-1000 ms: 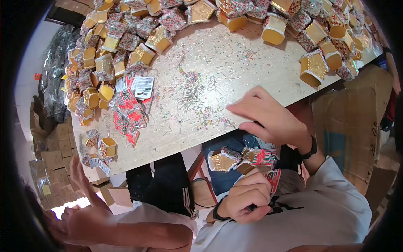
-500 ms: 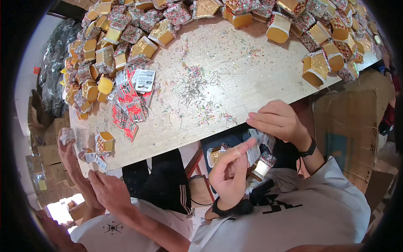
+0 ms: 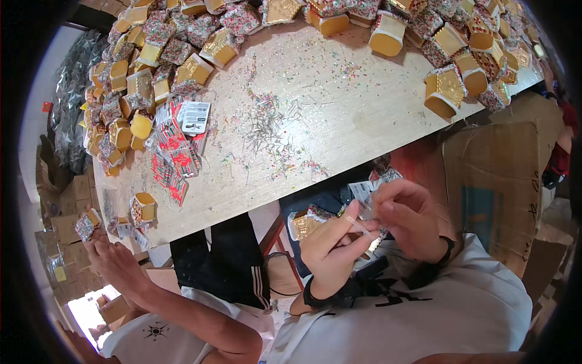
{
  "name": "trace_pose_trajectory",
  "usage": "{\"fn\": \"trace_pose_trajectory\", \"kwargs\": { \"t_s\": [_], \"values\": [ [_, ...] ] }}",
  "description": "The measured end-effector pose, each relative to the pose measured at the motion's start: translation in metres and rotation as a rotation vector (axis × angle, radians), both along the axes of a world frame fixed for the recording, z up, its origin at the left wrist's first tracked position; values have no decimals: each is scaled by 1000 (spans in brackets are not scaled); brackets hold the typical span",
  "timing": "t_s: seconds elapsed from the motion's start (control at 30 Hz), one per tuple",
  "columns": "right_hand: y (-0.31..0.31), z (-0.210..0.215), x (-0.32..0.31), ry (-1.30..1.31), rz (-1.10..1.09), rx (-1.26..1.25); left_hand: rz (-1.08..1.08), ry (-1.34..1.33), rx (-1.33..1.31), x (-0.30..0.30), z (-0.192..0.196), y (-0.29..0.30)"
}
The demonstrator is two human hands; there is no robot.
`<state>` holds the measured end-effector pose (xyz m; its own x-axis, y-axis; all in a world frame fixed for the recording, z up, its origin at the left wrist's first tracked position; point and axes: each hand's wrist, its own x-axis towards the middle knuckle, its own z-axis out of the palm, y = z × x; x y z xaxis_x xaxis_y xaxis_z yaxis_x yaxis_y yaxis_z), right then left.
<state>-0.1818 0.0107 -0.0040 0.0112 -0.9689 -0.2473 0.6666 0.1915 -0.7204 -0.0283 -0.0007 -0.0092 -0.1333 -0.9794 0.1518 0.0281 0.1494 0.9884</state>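
While the long wooden table [image 3: 364,127] lies strewn with gold boxes [image 3: 445,91] and glitter, the small gold box [image 3: 306,223] sits in the lap below its edge. The right hand [image 3: 409,218] pinches a small tag [image 3: 362,193]; the left hand [image 3: 333,255] nips a thin clear strip [image 3: 357,223]. Both look light, flimsy, best pinched by their edges.

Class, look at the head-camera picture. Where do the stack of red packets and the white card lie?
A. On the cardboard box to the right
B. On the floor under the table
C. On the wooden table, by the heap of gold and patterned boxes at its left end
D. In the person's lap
C: the red packets and the white card lie flat on the wooden table, right beside the heap of gold and patterned boxes.
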Motion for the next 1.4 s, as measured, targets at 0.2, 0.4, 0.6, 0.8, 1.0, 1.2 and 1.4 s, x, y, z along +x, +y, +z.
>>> {"fn": "trace_pose_trajectory", "kwargs": {
  "t_s": [0.2, 0.4, 0.6, 0.8, 1.0, 1.2, 1.4],
  "values": [
    [9, -4, 2, 19, 89, 0, 11, -370, -426, 3, -1, -8],
    [7, 1, -11, 78, 170, -86, 5, -717, -633, 1, 15, -3],
    [4, -8, -22, 750, 72, -515, -82, -597, -452, -4, 16, -7],
    [-9, -22, -22, 828, 17, -662, -82, -839, -507, -2, 23, -4],
    [-9, -28, -14, 725, 27, -553, 19, -840, -533, -9, 27, -5],
    [-5, -19, -28, 707, 257, -469, -47, -795, -602, -9, 26, -17],
    [-11, -29, -58, 576, 413, -751, -460, -584, -794, -7, 29, -51]
  ]
}}
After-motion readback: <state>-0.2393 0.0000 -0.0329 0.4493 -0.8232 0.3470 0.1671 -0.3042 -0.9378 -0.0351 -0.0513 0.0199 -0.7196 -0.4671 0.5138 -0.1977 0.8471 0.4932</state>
